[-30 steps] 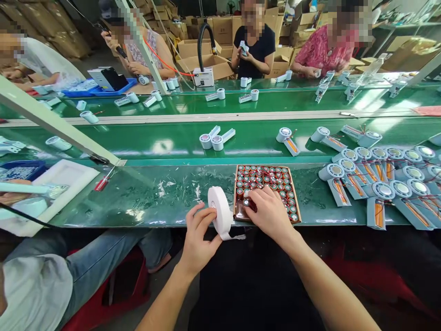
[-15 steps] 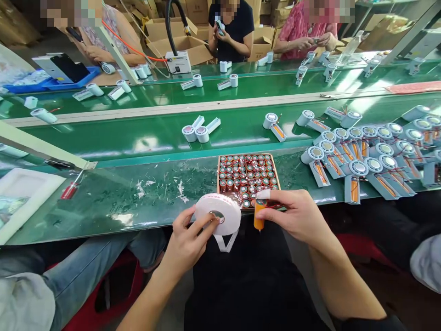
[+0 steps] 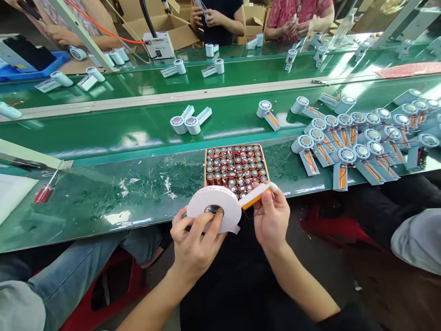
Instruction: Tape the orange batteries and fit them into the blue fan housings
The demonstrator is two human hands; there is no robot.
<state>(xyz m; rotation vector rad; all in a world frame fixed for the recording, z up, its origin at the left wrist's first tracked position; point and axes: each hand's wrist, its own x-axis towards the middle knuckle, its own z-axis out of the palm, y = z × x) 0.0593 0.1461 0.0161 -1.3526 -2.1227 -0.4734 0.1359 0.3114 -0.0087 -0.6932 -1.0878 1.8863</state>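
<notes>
**Taping a battery at a green assembly line**

Green conveyor belts run across a busy workshop, with people seated on the far side. At the near edge of the table (image 3: 103,202), the left hand (image 3: 195,243) grips a white tape roll (image 3: 214,209). Its tape strip reaches an orange battery (image 3: 253,198), pinched in the right hand (image 3: 272,218). Just behind sits a tray of batteries (image 3: 236,168); white fan housings (image 3: 344,147) lie to the right.

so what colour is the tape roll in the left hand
White tape roll, clearest in the head view.
</notes>
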